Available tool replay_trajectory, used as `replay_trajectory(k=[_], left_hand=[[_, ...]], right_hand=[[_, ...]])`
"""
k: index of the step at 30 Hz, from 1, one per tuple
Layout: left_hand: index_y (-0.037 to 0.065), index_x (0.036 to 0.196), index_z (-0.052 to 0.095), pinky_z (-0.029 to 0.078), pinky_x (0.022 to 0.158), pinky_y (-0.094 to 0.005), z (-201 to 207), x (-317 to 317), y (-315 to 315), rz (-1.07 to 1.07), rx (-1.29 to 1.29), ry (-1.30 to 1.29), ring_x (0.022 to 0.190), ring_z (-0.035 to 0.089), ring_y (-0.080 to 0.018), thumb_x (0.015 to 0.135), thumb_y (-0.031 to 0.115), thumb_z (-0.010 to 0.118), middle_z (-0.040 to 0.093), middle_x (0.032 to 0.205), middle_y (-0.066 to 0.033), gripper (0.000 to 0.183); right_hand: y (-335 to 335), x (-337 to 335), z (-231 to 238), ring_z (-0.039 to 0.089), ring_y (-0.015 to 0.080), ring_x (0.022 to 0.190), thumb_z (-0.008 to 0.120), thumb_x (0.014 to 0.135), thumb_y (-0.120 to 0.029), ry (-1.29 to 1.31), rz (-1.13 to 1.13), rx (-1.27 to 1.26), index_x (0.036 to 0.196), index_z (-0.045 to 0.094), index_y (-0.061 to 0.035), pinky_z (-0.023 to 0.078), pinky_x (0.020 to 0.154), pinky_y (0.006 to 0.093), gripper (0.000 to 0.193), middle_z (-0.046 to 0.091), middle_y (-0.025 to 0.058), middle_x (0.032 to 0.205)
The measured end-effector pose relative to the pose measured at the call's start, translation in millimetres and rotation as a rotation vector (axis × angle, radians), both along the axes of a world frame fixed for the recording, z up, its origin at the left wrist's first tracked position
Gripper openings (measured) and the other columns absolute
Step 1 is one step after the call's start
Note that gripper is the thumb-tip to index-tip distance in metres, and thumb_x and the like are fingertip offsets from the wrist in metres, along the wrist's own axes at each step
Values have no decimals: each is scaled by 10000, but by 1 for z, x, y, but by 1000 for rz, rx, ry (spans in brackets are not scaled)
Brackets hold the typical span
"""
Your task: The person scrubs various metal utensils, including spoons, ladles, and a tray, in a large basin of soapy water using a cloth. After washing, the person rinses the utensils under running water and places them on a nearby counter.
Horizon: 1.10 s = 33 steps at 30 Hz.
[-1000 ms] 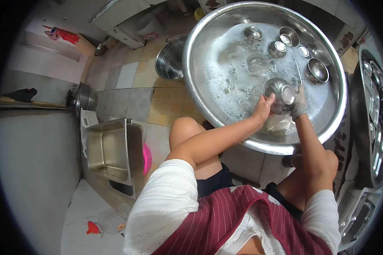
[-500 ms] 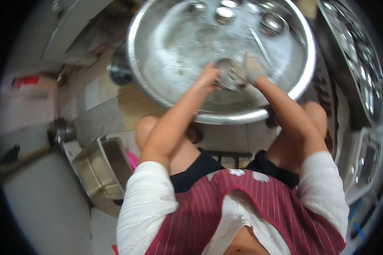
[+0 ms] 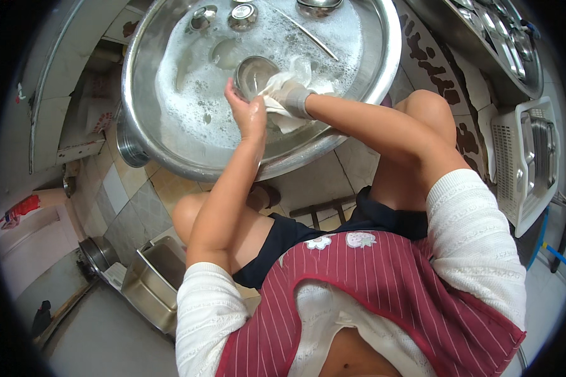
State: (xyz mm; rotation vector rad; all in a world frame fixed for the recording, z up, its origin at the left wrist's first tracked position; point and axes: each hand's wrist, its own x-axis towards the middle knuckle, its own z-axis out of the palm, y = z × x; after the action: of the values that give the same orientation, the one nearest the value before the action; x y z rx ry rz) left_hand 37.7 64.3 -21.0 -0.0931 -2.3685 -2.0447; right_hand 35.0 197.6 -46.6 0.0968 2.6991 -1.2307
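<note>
Over the soapy water of a big round metal basin (image 3: 127, 94), my left hand (image 3: 248, 116) grips the near left rim of a small steel bowl (image 3: 253, 75). The bowl is tilted, with its inside showing. My right hand (image 3: 290, 97), in a pale glove with a grey cuff, is closed on a wet white cloth (image 3: 286, 120) and presses it against the bowl's right side. The gloved fingertips are partly hidden by the cloth. Beyond my hands, a thin metal stick-like utensil (image 3: 308, 34) lies slantwise in the suds.
Several steel bowls (image 3: 243, 17) sit toward the basin's far side. A long metal tray of shiny dishes (image 3: 506, 38) is at the far right, above a white plastic basket (image 3: 508, 163) holding metalware. Left of my legs stands a rectangular metal pan (image 3: 151, 286) on the tiled floor.
My view has shifted to the right, so the basin appears farther left. The white cloth in my right hand now shows clearly; the bowl stays in my left hand.
</note>
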Motion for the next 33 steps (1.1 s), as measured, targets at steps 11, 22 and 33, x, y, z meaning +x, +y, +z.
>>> replay_trajectory(k=[11,22,33], left_hand=[[64,1351,296,545,622,-348,19,-11,-13,-114,-7,-471,930,584,-259,688,-40,508,521,1121,-158,704],[96,1278,436,440,894,-415,-51,-97,-28,46,-813,139,1027,566,-330,755,-44,464,531,1172,-178,542],[167,1339,388,509,802,-479,-30,-112,5,-380,-1095,91,977,575,-365,793,-13,464,499,1207,-143,580]], right_hand=[[12,-8,24,652,283,921,542,823,-368,-53,327,391,1049,673,-82,507,766,388,388,665,154,1014],[49,-18,62,646,280,961,750,655,-281,-233,130,424,1016,682,-44,514,829,381,436,668,146,1017],[69,17,80,654,294,901,615,788,-390,-285,273,391,998,687,-50,524,739,405,406,673,153,981]])
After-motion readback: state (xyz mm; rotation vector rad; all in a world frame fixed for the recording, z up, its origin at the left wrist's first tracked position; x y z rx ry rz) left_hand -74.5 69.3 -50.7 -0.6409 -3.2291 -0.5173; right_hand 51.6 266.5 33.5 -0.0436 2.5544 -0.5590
